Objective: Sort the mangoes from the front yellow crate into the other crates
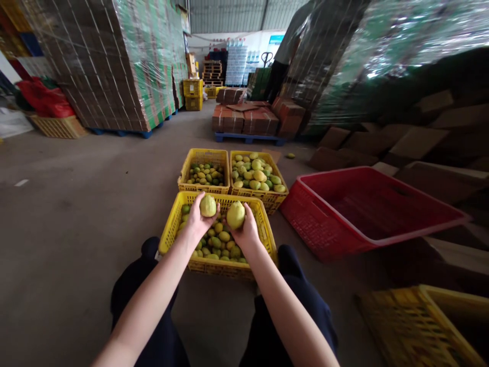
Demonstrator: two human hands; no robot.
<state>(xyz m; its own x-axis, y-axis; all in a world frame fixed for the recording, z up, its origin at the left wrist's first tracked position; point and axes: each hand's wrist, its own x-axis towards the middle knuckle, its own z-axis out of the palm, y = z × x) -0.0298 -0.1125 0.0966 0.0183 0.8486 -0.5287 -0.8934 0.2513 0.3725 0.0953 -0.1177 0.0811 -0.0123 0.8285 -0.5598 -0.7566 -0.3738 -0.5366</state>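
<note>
My left hand [201, 213] is closed around a rounded yellow-green fruit [208, 206], with the fingers beneath it. A second yellow-green fruit [236, 215], slightly bumpy at the top, sits in the grip of my right hand [246, 229]. Both hands are above the near yellow crate [171, 219], side by side and apart. Inside that crate lie many green and yellow oval fruits [216, 241], partly hidden by my hands and forearms. Whether the fruits are lemons, guavas or another kind I cannot tell.
Behind stand a left yellow crate [185, 168] of smaller-looking fruits and a fuller right yellow crate [273, 201]. A red crate [324, 229] is at the right, near flattened cardboard [412, 142]. Wrapped box stacks [133, 66] and a blue pallet [248, 137] stand farther off, beside a person [284, 56].
</note>
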